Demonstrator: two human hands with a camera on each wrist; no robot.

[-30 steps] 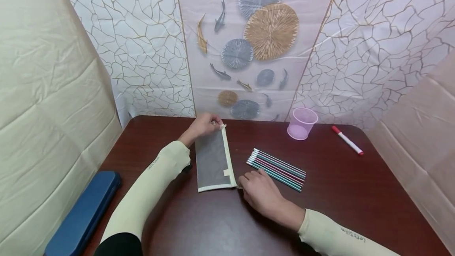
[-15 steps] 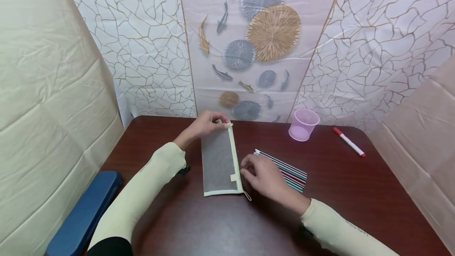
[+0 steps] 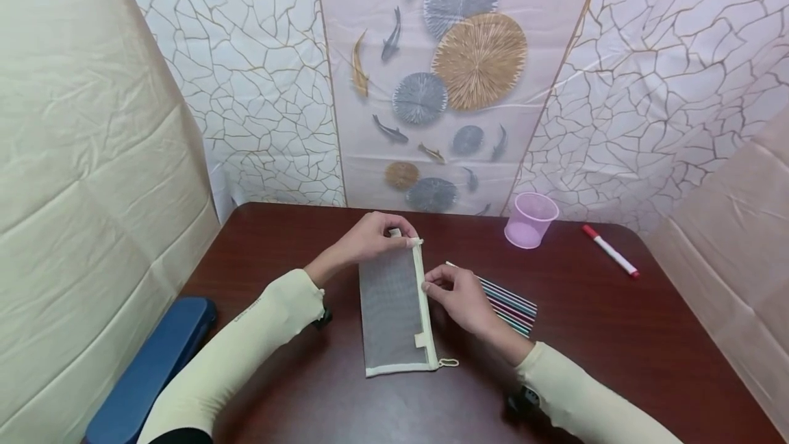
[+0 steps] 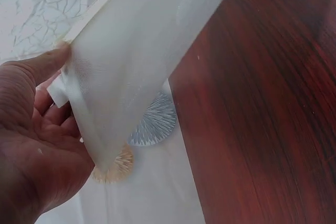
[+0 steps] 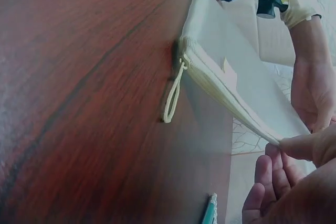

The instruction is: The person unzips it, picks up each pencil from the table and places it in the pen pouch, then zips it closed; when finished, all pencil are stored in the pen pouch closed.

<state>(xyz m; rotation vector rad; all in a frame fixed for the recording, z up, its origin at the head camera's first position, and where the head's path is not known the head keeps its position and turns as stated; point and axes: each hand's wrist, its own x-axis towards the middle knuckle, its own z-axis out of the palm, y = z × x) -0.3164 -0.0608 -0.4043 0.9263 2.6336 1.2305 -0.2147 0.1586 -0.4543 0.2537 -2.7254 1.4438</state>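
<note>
A see-through mesh zipper pouch (image 3: 391,314) with cream edging stands in the middle, tilted up off the table at its far end. My left hand (image 3: 379,238) pinches its far top corner between thumb and fingers. Along the zipper edge, my right hand (image 3: 461,297) pinches the pouch with thumb and fingertips, about a third of the way down. In the right wrist view, a cord loop (image 5: 172,98) hangs from the near zipper corner onto the table. Several striped pencils (image 3: 508,303) lie side by side, partly hidden behind my right hand.
A pink translucent cup (image 3: 531,221) stands at the back right, with a red-capped white marker (image 3: 610,251) to its right. At the left edge lies a long blue case (image 3: 151,368). Patterned sheets hang behind the dark wooden table (image 3: 345,416).
My right hand has let go of the cord loop and moved up the zipper edge, where it now pinches the pouch. The pouch has shifted right and nearer with my left hand.
</note>
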